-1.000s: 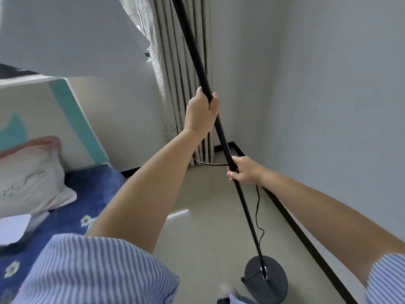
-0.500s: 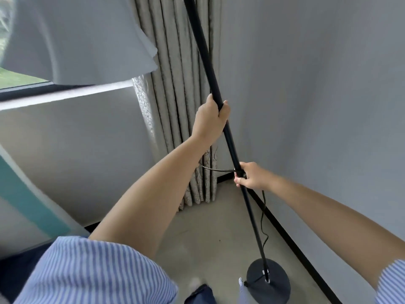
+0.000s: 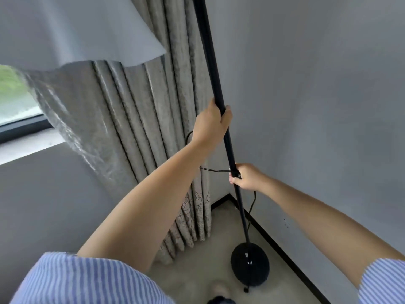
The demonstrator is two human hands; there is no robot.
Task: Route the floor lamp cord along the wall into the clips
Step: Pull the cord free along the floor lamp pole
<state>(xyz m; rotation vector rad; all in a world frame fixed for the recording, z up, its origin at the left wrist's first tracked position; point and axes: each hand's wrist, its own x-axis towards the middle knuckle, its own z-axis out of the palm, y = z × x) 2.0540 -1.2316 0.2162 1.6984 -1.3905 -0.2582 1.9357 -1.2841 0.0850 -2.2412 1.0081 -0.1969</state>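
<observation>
The left hand point(image 3: 211, 126) is wrapped tight around the black lamp pole point(image 3: 210, 62), and lower down the right hand point(image 3: 246, 176) is clenched on the same pole, pinning the cord point(image 3: 215, 171) against it. From that right fist the cord runs leftward to the curtain point(image 3: 140, 128) and also hangs below toward the round base point(image 3: 249, 265), standing on the floor point(image 3: 197, 270) beside the wall point(image 3: 317, 106).
</observation>
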